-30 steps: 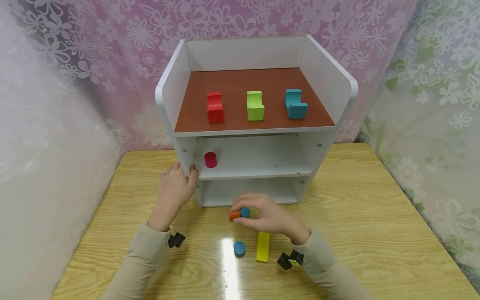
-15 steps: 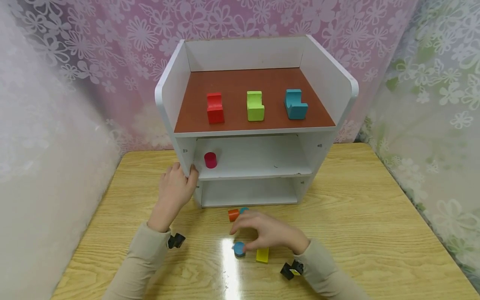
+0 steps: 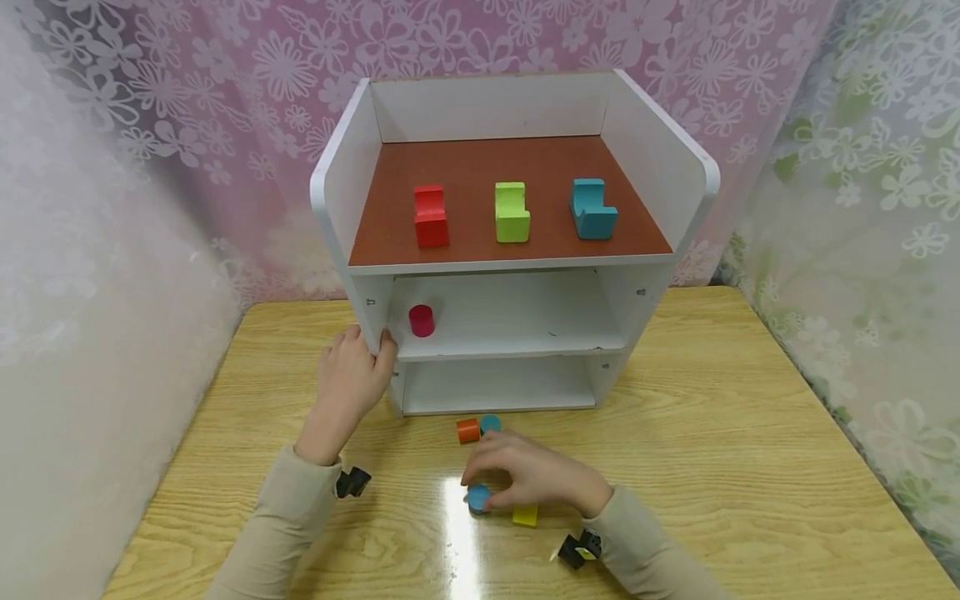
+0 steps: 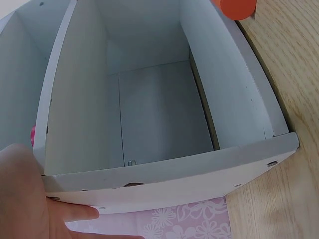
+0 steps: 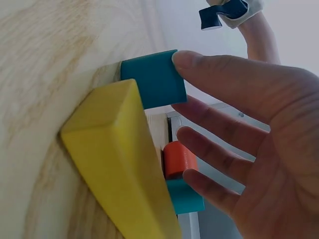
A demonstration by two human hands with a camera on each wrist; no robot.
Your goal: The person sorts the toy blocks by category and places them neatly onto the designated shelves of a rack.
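The white shelf unit (image 3: 525, 308) stands on a wooden table (image 3: 712, 400), and the person's left hand (image 3: 351, 375) holds its left side panel, thumb at the front edge and fingers along the outside. Out in front of the unit, the right hand (image 3: 528, 475) curves over a blue cylinder (image 3: 477, 499) that stands upright on the table. I see the thumb touching it and a moderate gap between thumb and forefinger, but I can't tell from here whether they pinch it. A yellow block (image 3: 525, 516) lies in front of the unit too, partly hidden beneath that hand. Closer to the unit's base, an orange cylinder (image 3: 468, 431) lies on its side just beside a teal cylinder (image 3: 491, 424). A crimson cylinder (image 3: 422, 321) stands at the left end of the unit's middle compartment. Along the unit's brown top sit notched blocks: red (image 3: 431, 229), green (image 3: 512, 225) and teal (image 3: 595, 221).
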